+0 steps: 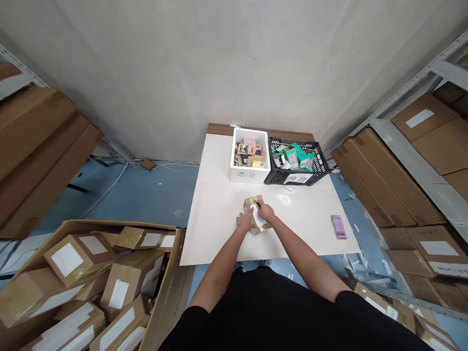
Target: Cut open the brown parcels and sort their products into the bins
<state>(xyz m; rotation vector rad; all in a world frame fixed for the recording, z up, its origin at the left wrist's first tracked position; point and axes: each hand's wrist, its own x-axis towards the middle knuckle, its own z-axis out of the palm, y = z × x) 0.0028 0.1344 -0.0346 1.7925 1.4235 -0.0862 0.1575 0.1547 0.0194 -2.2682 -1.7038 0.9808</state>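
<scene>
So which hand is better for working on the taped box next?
Probably the right hand: it holds a small black-and-yellow tool at the taped box. The left hand rests its fingers on the box, so it seems better placed for steadying.

Label (298, 179) "换货" on black crate (274, 177)

The right hand (266, 211) covers part of a small dark tool (258, 205), too tiny to identify; the left hand (244, 222) hides some of the small box (263, 227) and its label (259, 221); the purple thing (339, 227) on the table (215, 209) is blurred into blocks; the black shirt (285, 312) hides the legs; the big carton (166, 297) is cut off by the bottom edge, the shelf (413, 158) by the right edge.
</scene>
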